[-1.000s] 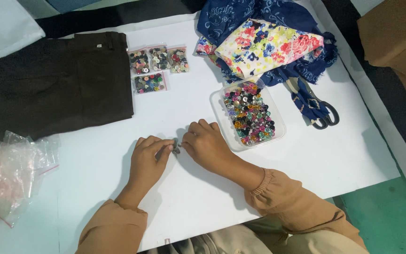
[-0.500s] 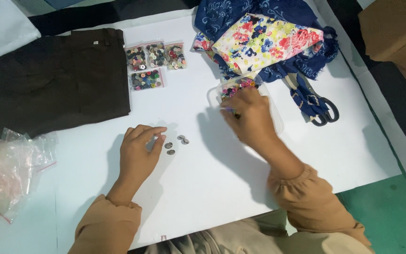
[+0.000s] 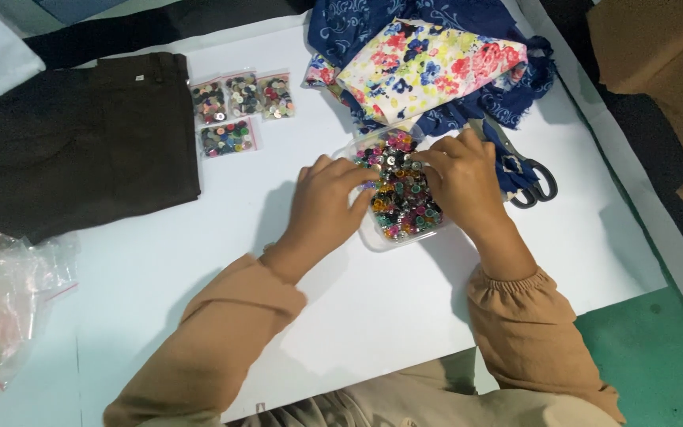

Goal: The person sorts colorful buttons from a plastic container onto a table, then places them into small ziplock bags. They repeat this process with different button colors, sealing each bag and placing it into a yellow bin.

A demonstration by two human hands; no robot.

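Note:
A clear plastic tray [image 3: 373, 239] full of mixed coloured buttons [image 3: 401, 199] lies in the middle of the white table [image 3: 160, 261]. My left hand [image 3: 324, 207] rests at the tray's left edge, fingertips touching the buttons. My right hand [image 3: 463, 180] is over the tray's right side, fingers curled down into the buttons. I cannot tell whether either hand pinches a button. Both arms wear tan sleeves.
Several small bags of buttons [image 3: 240, 109] lie at the back. Dark brown trousers [image 3: 73, 142] are spread at the left. Floral and blue fabrics [image 3: 428, 67] are piled at the back right, with black-handled scissors [image 3: 525, 172] beside the tray. Crumpled clear bags [image 3: 5, 296] sit at the left edge.
Both hands have moved right from the table's middle to the button tray. The left hand has left the few loose buttons it was touching; they are hidden now.

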